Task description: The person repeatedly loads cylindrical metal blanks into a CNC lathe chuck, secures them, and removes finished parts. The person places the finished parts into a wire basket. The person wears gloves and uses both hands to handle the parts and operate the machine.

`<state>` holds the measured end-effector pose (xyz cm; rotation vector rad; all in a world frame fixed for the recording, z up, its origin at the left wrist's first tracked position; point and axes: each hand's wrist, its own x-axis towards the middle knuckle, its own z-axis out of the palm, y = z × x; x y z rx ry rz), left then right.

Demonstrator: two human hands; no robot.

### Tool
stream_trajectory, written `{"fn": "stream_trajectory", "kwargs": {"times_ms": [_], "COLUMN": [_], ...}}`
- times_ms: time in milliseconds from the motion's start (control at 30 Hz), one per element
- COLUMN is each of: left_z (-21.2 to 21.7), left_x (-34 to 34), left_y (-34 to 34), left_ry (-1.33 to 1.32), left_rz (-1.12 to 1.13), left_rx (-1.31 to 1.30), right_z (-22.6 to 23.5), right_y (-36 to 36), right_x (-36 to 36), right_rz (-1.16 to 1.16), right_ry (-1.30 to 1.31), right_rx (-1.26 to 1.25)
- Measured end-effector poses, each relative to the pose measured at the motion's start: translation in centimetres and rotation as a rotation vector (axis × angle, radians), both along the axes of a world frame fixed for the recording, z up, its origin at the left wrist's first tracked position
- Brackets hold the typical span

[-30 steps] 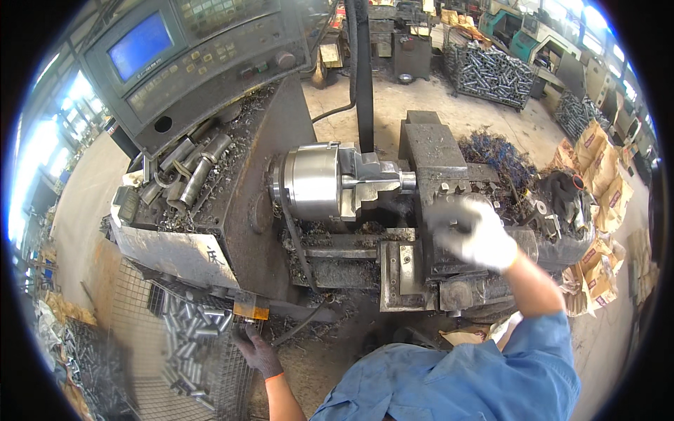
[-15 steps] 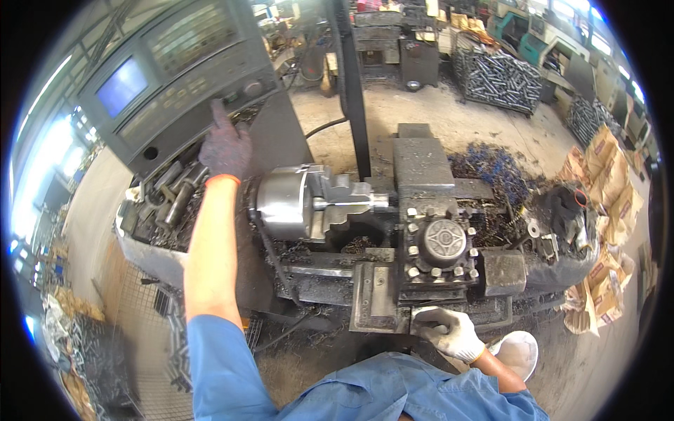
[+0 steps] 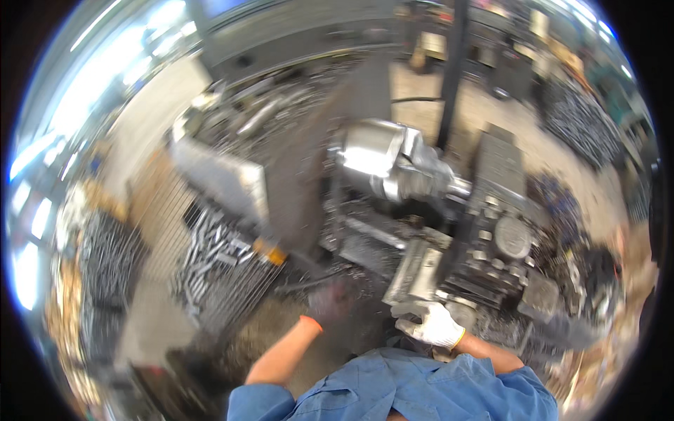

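Note:
My left hand (image 3: 331,300), in a dark glove with an orange cuff, is low in front of the lathe, left of its carriage. Motion smears its fingers, and I cannot make out anything in them. My right hand (image 3: 437,326) wears a white glove with grey fingertips and is at the carriage's near edge. Its thumb and fingers are apart, with nothing visible between them. Just beyond is the bolted tool post (image 3: 512,237). The shiny lathe chuck (image 3: 368,158) has a metal workpiece (image 3: 458,186) sticking out of its jaws toward the tool post.
A control panel (image 3: 302,42) stands behind the lathe at the upper left. Metal parts lie heaped on a mesh rack (image 3: 217,252) at the left, beside a sheet-metal edge (image 3: 225,172). A dark post (image 3: 453,77) rises behind the chuck. Chips (image 3: 554,196) and paper sacks (image 3: 628,274) are at the right.
My left hand has come down from the control panel to in front of the lathe. My right hand remains by the carriage. The view has turned left and down, so the lathe appears farther right.

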<state>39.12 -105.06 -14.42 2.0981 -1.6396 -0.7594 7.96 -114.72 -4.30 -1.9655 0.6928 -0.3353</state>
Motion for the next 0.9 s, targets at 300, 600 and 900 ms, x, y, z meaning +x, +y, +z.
{"fn": "stream_trajectory", "kwargs": {"times_ms": [300, 600, 900], "left_z": [-20.6, -26.5, -29.5], "left_x": [-12.7, -37.4, -40.6], "left_y": [58.2, 68.3, 56.3], "left_ry": [0.484, 0.573, 0.796], "left_rz": [1.637, 2.208, 1.960], "left_rx": [0.540, 0.721, 0.480], "right_z": [-11.1, -33.7, -39.8], "right_y": [8.2, 14.7, 24.2], "right_x": [19.7, 32.2, 45.8], "right_rz": [0.693, 1.459, 1.939], "right_ry": [0.196, 0.472, 0.626], "right_rx": [-0.241, -0.785, -0.984]}}
